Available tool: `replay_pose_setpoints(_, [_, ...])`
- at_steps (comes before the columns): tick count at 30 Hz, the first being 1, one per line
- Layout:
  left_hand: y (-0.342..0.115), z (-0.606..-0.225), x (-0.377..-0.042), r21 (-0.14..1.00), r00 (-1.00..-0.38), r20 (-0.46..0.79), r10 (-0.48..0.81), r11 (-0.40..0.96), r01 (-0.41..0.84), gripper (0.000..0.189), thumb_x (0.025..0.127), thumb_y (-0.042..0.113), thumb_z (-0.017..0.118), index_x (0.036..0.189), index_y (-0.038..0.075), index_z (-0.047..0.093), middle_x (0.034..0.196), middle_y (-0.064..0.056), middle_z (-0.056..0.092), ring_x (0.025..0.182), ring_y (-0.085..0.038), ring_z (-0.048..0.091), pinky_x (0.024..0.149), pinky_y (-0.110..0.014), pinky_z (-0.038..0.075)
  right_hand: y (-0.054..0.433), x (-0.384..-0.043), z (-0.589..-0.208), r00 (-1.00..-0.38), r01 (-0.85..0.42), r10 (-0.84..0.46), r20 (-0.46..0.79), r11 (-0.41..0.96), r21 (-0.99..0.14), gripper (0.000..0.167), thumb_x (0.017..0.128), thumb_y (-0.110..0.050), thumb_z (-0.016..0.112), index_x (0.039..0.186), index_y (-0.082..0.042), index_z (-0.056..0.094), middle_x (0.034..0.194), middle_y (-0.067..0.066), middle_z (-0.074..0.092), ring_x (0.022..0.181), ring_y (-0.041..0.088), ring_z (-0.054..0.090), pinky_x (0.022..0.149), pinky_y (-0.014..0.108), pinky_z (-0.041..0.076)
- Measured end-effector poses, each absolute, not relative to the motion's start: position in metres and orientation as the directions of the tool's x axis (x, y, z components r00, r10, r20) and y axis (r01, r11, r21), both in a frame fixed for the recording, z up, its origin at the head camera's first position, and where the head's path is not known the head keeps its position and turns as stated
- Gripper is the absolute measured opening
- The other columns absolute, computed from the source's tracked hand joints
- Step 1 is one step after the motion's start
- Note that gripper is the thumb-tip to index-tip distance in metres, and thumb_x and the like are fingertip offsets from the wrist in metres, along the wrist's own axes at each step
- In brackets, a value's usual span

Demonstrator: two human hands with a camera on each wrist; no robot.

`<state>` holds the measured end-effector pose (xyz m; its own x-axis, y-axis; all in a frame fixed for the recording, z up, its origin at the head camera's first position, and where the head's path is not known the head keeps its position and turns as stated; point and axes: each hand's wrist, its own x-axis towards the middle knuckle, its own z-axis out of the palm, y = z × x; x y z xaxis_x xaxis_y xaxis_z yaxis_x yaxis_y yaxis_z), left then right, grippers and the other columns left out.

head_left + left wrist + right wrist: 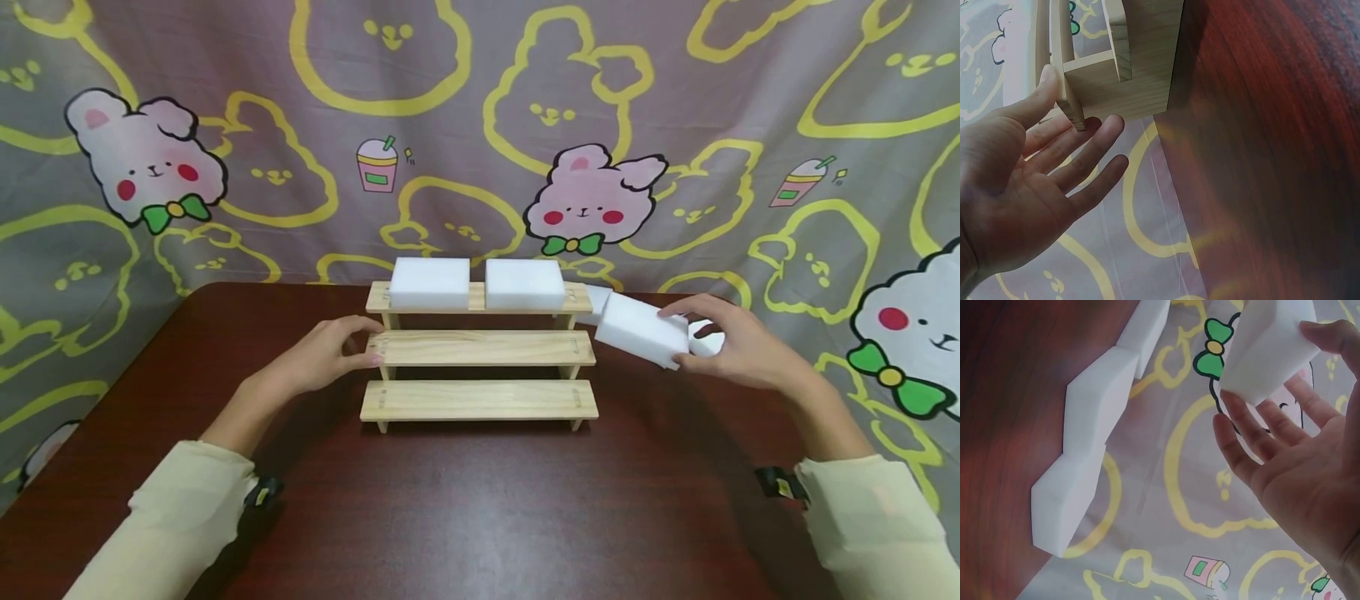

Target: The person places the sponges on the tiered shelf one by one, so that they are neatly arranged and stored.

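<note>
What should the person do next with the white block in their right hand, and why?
Probably move the held block left and lower it onto the middle step: the right-hand grip has it beside the rack, the top step already bears two blocks, and the left-hand grip holds the rack's left end.

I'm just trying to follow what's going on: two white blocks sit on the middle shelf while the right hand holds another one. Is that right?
Not quite: the head view shows the two blocks on the top shelf, not the middle one. The right hand does hold another block.
</note>
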<state>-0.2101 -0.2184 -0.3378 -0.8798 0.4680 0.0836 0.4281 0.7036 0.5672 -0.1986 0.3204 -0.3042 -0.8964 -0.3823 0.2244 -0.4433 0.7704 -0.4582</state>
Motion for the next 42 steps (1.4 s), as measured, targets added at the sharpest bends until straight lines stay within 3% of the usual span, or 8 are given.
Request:
replay_pose_setpoints(5, [-0.219, -0.338, -0.210, 0.568, -0.881, 0.085, 0.465, 0.704, 0.426, 0.045, 0.097, 0.016, 0.076, 0.133, -0.007, 0.062, 0.118, -0.022, 0.068, 0.090, -0.027, 0.067, 0.076, -0.042, 0.054, 0.315, -0.198, -0.303, -0.863, -0.506, -0.440, 0.251, 0.728, -0.463, 0.055, 0.075, -0.006, 0.087, 0.127, -0.007, 0.067, 0.125, 0.012, 0.063, 0.105, 0.029, 0.058, 0.080, 0.016, 0.049])
replay_pose_setpoints(10, [-0.219, -0.339, -0.210, 0.567, -0.879, 0.091, 0.468, 0.701, 0.432, 0.045, 0.097, 0.016, 0.076, 0.132, -0.007, 0.062, 0.119, -0.022, 0.068, 0.091, -0.028, 0.068, 0.077, -0.043, 0.055, 0.311, -0.196, -0.301, -0.852, -0.523, -0.456, 0.257, 0.725, -0.447, 0.056, 0.073, -0.006, 0.089, 0.124, -0.009, 0.067, 0.124, 0.010, 0.065, 0.102, 0.025, 0.058, 0.078, 0.021, 0.052])
replay_pose_setpoints(20, [-0.219, -0.339, -0.210, 0.568, -0.880, 0.092, 0.467, 0.701, 0.431, 0.045, 0.096, 0.016, 0.076, 0.132, -0.006, 0.062, 0.120, -0.022, 0.068, 0.091, -0.028, 0.068, 0.077, -0.043, 0.054, 0.310, -0.192, -0.299, -0.834, -0.552, -0.479, 0.275, 0.719, -0.422, 0.056, 0.071, -0.006, 0.091, 0.121, -0.014, 0.068, 0.121, 0.003, 0.065, 0.100, 0.008, 0.054, 0.081, 0.019, 0.049])
replay_pose_setpoints(27, [-0.219, -0.340, -0.211, 0.560, -0.875, 0.102, 0.474, 0.699, 0.444, 0.044, 0.096, 0.016, 0.076, 0.132, -0.007, 0.062, 0.118, -0.022, 0.068, 0.089, -0.026, 0.067, 0.076, -0.042, 0.054, 0.305, -0.189, -0.297, -0.794, -0.606, -0.537, 0.284, 0.665, -0.437, 0.057, 0.070, -0.001, 0.090, 0.121, -0.014, 0.067, 0.121, 0.001, 0.064, 0.100, 0.005, 0.055, 0.081, 0.018, 0.052])
replay_pose_setpoints(33, [-0.219, -0.340, -0.210, 0.561, -0.874, 0.104, 0.474, 0.698, 0.445, 0.044, 0.096, 0.015, 0.076, 0.132, -0.007, 0.062, 0.118, -0.022, 0.068, 0.089, -0.027, 0.068, 0.077, -0.042, 0.054, 0.299, -0.189, -0.298, -0.785, -0.606, -0.568, 0.247, 0.624, -0.493, 0.057, 0.072, 0.000, 0.089, 0.122, -0.016, 0.066, 0.124, 0.002, 0.063, 0.100, 0.005, 0.056, 0.075, 0.026, 0.058])
replay_pose_setpoints(42, [-0.219, -0.339, -0.210, 0.567, -0.873, 0.107, 0.476, 0.692, 0.447, 0.043, 0.096, 0.014, 0.076, 0.131, -0.007, 0.062, 0.118, -0.022, 0.069, 0.089, -0.026, 0.068, 0.076, -0.042, 0.054, 0.286, -0.192, -0.301, -0.785, -0.567, -0.594, 0.176, 0.575, -0.590, 0.057, 0.077, 0.001, 0.087, 0.126, -0.019, 0.066, 0.132, 0.007, 0.062, 0.102, 0.016, 0.062, 0.070, 0.032, 0.062])
